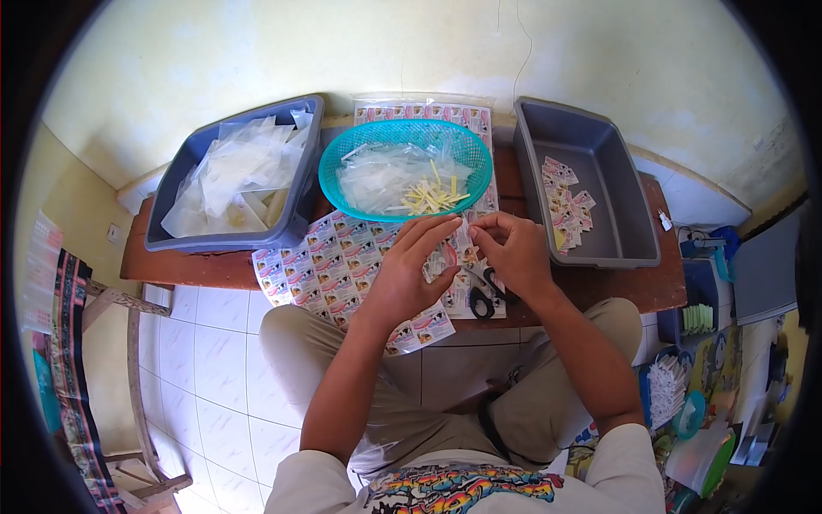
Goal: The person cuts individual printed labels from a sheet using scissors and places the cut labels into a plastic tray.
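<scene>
My left hand (pixel 417 270) hovers over the printed label sheets (pixel 330 265), fingers stretched out and thumb apart. Close beside it, my right hand (pixel 514 254) has its thumb and forefinger pinched together; whatever is between them is too small to make out. Just below the right hand lie scissors (pixel 482 301) with black handles, their blades partly hidden. Beyond both hands stands a teal woven basket (pixel 330 184) holding small clear plastic bags (pixel 377 176) and thin yellow strips (pixel 432 197).
At the left, a grey tub (pixel 295 201) holds translucent plastic sheets (pixel 244 167). Another grey tub (pixel 612 184) at the right contains cut printed labels (pixel 565 206). These stand on a brown wooden table (pixel 201 267) against the wall. More containers (pixel 685 398) sit on the floor at right.
</scene>
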A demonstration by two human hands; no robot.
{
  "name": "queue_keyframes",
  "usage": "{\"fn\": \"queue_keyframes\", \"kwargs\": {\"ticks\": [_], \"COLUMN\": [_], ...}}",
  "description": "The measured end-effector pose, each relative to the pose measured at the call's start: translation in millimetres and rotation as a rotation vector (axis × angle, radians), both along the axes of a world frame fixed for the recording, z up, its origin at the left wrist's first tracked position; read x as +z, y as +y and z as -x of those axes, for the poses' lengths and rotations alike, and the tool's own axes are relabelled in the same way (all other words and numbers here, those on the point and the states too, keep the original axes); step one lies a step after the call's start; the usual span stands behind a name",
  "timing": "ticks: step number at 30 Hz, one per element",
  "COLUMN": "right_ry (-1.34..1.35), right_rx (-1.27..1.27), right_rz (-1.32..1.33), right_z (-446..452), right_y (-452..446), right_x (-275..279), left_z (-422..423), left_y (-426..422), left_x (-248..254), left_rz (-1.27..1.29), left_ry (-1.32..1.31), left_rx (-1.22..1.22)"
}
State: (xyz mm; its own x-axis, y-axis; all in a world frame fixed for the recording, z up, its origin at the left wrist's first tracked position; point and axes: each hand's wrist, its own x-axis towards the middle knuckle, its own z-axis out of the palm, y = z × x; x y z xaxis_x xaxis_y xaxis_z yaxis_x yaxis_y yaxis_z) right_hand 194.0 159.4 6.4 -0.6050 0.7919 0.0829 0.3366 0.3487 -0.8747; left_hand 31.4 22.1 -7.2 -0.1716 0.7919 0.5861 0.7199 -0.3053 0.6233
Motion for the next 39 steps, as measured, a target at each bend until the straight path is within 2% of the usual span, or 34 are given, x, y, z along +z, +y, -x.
{"fn": "queue_keyframes", "kwargs": {"ticks": [11,18,21,23,26,27,29,35,39], "right_ry": [0.029,0.033,0.004,0.033,0.040,0.040,-0.016,-0.093,-0.053], "right_rx": [0.023,-0.008,0.012,0.027,0.007,0.008,-0.022,-0.012,-0.004], "right_rz": [-0.105,-0.042,-0.088,-0.299,-0.325,-0.325,-0.161,-0.309,-0.323], "right_z": [-1,-2,-4,-6,-7,-7,-7,-9,-11], "right_y": [6,2,2,4,4,3,1,1,3], "right_x": [-8,2,4,-3,-1,0,4,6,1], "left_z": [2,4,5,5,6,6,6,7,7], "left_y": [-2,-4,-3,-3,-3,-3,-3,-4,-5], "left_x": [0,1,1,0,-1,-2,-1,-3,0], "left_rz": [-0.019,-0.019,-0.027,-0.028,-0.040,-0.050,-0.060,-0.064,-0.058], "left_ry": [-0.005,-0.003,0.009,0.009,0.010,0.015,0.020,0.025,0.024], "left_rx": [0.004,0.012,0.022,0.026,0.040,0.050,0.061,0.080,0.070]}}
